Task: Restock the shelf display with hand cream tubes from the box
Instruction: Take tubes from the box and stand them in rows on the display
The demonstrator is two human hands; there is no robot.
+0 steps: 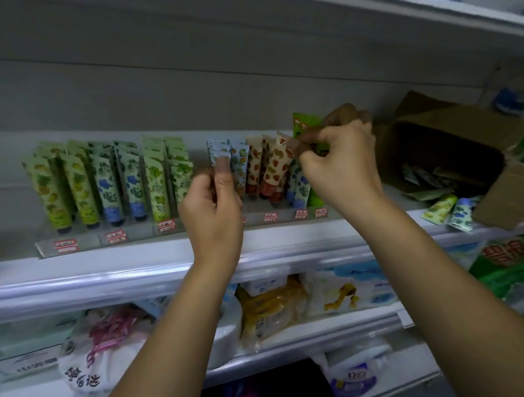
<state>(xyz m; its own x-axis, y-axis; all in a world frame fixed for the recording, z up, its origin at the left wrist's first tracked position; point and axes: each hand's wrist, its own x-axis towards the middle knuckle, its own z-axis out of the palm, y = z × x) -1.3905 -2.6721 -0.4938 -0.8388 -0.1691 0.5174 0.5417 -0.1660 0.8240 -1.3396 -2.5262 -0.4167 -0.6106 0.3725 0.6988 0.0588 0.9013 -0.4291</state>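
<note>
Open box (457, 151) at the shelf (133, 258) right end, two loose tubes (448, 212) beside it. The left hand (211, 208) fingers pinch a blue tube (217, 150) in the row; the right hand (342, 163) fingers pinch a strawberry tube (276, 162).

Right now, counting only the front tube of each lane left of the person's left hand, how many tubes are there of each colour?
yellow-print tubes: 2
blue-print tubes: 2
green-print tubes: 2
Total: 6
</note>
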